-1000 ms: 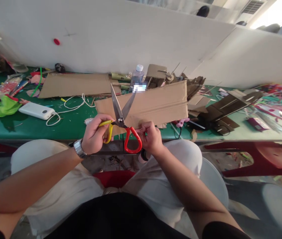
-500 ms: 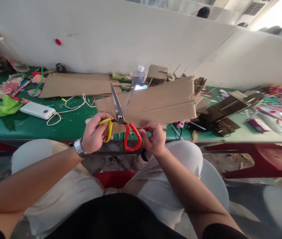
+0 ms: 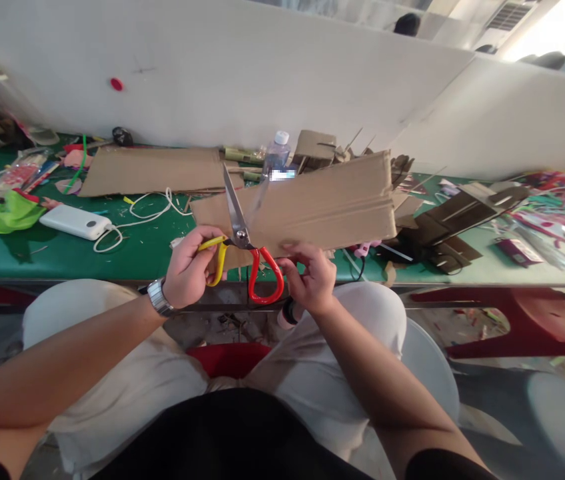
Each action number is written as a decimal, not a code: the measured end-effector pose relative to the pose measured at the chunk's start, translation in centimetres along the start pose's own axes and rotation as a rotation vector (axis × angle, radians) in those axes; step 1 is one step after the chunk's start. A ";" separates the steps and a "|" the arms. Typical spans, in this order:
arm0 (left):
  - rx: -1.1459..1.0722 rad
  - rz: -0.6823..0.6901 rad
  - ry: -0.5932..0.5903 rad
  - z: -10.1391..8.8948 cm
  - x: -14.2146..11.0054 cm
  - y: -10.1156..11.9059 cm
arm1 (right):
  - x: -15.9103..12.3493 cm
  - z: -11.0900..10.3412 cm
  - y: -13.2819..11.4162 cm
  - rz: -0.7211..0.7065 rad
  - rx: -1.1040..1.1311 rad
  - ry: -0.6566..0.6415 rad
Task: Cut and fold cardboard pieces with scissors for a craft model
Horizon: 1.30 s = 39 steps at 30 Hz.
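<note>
A pair of scissors (image 3: 242,236) is held above the near edge of the worktop (image 3: 132,260), roughly mid-scene, blades parted and pointing far. Its yellow handle is on the left and its red handle on the right. The left hand (image 3: 190,270) is closed around the yellow handle, a metal watch (image 3: 160,297) on its wrist. The right hand (image 3: 315,277) is partly curled, its fingertips at the near edge of a long cardboard piece (image 3: 322,207) and right beside the red handle; whether it pinches either one cannot be told. This piece slants up to the right, behind the scissors.

Farther off, a clear bottle (image 3: 276,157) with a white cap stands upright, partly hidden by the piece. Left of it lies a flat cardboard sheet (image 3: 155,172). Nearer and farther left is a white power bank (image 3: 75,221) with a white cable (image 3: 145,217), next to bright green fabric (image 3: 2,215). To the right are dark brown cardboard pieces (image 3: 455,220) and a small maroon box (image 3: 519,252).
</note>
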<state>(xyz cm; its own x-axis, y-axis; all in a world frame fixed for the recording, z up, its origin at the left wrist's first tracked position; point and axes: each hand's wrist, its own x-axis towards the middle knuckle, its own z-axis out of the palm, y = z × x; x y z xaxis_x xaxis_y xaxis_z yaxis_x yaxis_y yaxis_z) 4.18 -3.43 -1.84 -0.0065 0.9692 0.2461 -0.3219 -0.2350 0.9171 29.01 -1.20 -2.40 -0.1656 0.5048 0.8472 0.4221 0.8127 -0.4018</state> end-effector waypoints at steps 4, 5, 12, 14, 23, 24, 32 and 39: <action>0.013 -0.008 -0.004 -0.1 0.0 0.0 | 0.2 -0.4 -0.3 -0.023 -0.016 -0.021; 0.013 -0.009 -0.006 -0.1 0.0 0.0 | 0.2 -0.4 -0.3 -0.018 -0.002 -0.009; 0.011 -0.024 -0.018 -0.1 0.1 0.1 | -0.6 0.0 0.1 0.058 -0.005 0.067; 0.017 -0.024 -0.015 -0.1 0.1 0.1 | -0.6 -0.1 0.0 0.072 0.004 0.067; 0.014 -0.021 -0.020 -0.2 0.2 -0.1 | 0.1 -0.5 -0.7 0.044 -0.049 0.003; 0.011 -0.026 -0.016 -0.3 0.2 -0.1 | 0.1 -0.5 -0.7 0.055 -0.048 0.002; -0.001 -0.072 0.079 -0.7 0.8 -0.4 | 0.0 0.1 -0.1 0.207 0.280 0.094; -0.044 -0.177 0.174 -0.5 2.1 -0.4 | 1.7 -0.8 1.8 0.291 0.497 0.326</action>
<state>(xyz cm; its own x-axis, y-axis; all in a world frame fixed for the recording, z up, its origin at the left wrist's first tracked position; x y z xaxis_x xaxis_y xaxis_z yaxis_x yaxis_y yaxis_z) 3.81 -1.23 -1.79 -0.1078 0.9939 0.0220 -0.3733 -0.0610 0.9257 30.25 0.91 -1.41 0.2043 0.6735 0.7104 -0.0658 0.7335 -0.6765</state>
